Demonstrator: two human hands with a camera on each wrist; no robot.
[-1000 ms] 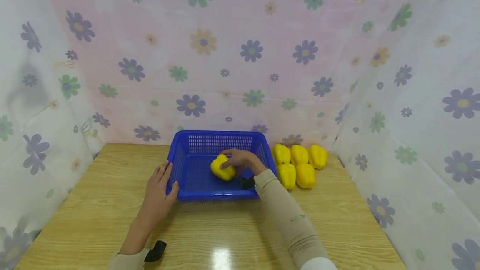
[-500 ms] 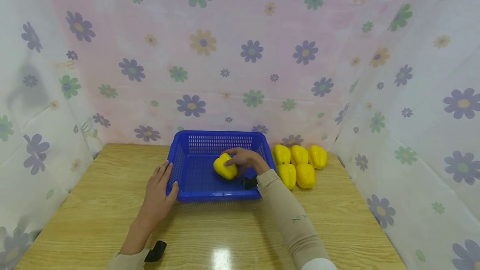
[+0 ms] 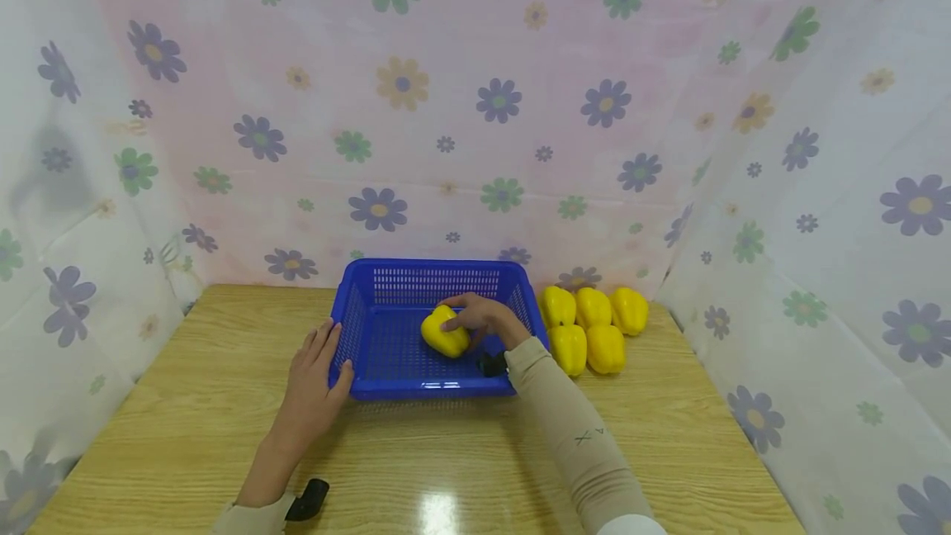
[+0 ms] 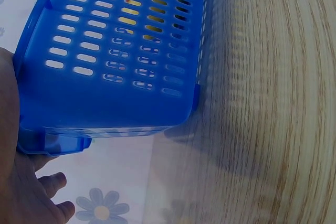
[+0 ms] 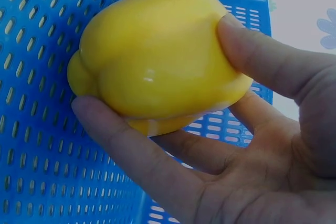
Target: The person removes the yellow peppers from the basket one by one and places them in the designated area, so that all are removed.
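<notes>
In the head view a blue plastic basket (image 3: 438, 389) with slotted walls stands on the table. My right hand (image 3: 479, 316) reaches into it and holds a yellow bell pepper (image 3: 443, 333) low over the basket floor. In the right wrist view the thumb presses one end of the pepper (image 5: 157, 51) and the fingers support it from below; I cannot tell whether it touches the floor. My left hand (image 3: 315, 378) rests on the basket's left rim, fingers fairly straight, thumb near the front corner. The left wrist view shows the basket's outer wall (image 4: 105, 103) beside that hand.
Several yellow bell peppers (image 3: 592, 308) sit close together on the wooden table (image 3: 416, 452), just right of the basket. A flower-patterned cloth (image 3: 461, 106) hangs behind the table and along both sides. Black wrist devices (image 3: 308, 499) are on both arms.
My right hand and the pepper have shifted slightly right, then a touch back left, staying inside the basket. The left hand and the other peppers have not visibly moved.
</notes>
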